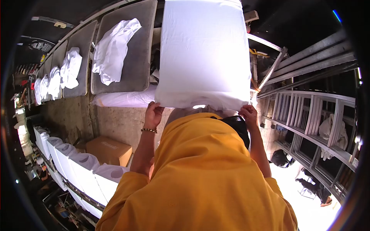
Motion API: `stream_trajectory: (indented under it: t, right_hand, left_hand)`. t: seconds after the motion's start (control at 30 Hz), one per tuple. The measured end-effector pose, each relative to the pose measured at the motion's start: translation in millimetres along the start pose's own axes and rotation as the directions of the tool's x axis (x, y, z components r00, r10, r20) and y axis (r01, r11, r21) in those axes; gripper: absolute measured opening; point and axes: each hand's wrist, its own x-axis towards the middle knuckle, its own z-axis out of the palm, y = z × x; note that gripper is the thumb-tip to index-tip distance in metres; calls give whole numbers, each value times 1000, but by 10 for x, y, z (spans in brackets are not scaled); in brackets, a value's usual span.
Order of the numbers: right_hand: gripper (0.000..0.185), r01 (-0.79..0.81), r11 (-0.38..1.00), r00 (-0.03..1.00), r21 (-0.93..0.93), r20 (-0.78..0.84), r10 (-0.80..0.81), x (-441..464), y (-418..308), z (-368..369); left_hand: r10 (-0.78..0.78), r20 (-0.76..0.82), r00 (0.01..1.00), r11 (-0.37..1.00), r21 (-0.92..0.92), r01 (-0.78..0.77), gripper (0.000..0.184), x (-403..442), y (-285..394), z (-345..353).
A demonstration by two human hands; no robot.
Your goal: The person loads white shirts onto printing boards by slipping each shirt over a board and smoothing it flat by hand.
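Note:
A white cloth [204, 54] is stretched smooth over a flat board in front of me, its near edge hanging loosely by my waist. My left hand [154, 112], below a beaded bracelet, pinches the cloth's near left corner. At the near right corner, my right hand [248, 112] has its fingers closed on the same cloth. A small bright gap shows at the middle of the near edge, between the two hands.
Dark boards [135, 46] with crumpled white cloths [115, 52] run off to the left. Below them are a cardboard box [108, 151] and a row of white cloth-covered forms [79, 163]. Metal ladders [308, 119] stand at right; another person [318, 188] is at lower right.

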Motion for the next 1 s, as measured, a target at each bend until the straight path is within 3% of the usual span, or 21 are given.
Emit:
stream_trajectory:
  t: [0.1,0.23,0.37,0.47,0.57,0.67,0.73,0.83,0.87,1.0]
  right_hand:
    - [17,-58,996,998,69,0,58,-75,-21,-8]
    - [19,-69,996,997,62,-27,71,-109,-34,27]
    - [20,-66,997,998,46,10,66,-128,-75,31]
    - [20,-93,994,996,62,8,93,-126,-91,5]
    - [21,-128,989,990,74,-42,131,-130,-108,24]
    - [21,-103,995,993,5,-61,103,-131,-94,-13]
    - [21,-88,996,994,9,-68,88,-140,-85,11]
    - [20,-73,997,996,-4,-58,72,-140,-64,-13]
    - [17,-77,997,995,-8,-56,77,-142,-78,-13]
    - [17,-65,998,996,-21,-68,64,-175,-129,52]
  left_hand:
    - [-120,33,992,980,-153,124,18,-23,-58,-92]
    - [-255,53,965,952,-162,260,18,-87,-118,-43]
    - [-269,322,908,879,-302,368,25,44,-158,-159]
    - [-188,206,960,940,-247,237,35,-272,-70,305]
    - [-100,149,984,968,-213,131,44,-230,-119,245]
    - [4,-38,999,999,37,-3,36,-209,-127,118]
    - [134,-140,981,972,211,-102,27,-257,-116,146]
    - [390,-146,909,848,441,-293,34,-424,-57,341]
    - [474,-139,869,818,433,-377,35,-411,-83,355]
    - [512,-162,843,754,555,-352,34,-495,-16,398]
